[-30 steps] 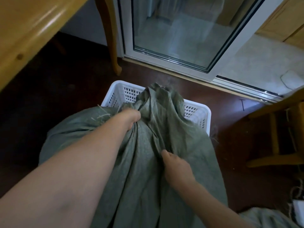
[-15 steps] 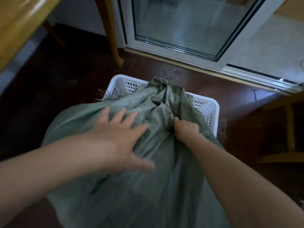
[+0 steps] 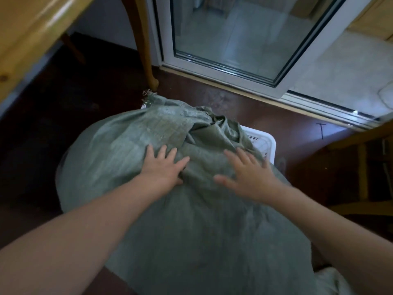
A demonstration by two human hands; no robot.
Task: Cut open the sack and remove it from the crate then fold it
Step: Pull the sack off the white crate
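head view: both hands [image 3: 163, 167] [image 3: 251, 175] flat on sack [image 3: 131, 141].

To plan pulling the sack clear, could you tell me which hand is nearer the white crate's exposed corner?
Right. The right hand lies on the green sack beside the corner of the white crate; the left hand rests farther left.

grey-green woven sack [image 3: 191, 220]: crumpled, draped over the crate, spilling onto the near floor. frayed corner raised at far left; folds bunched at the top. white perforated plastic crate [image 3: 269, 142]: mostly covered, only its far right corner visible.
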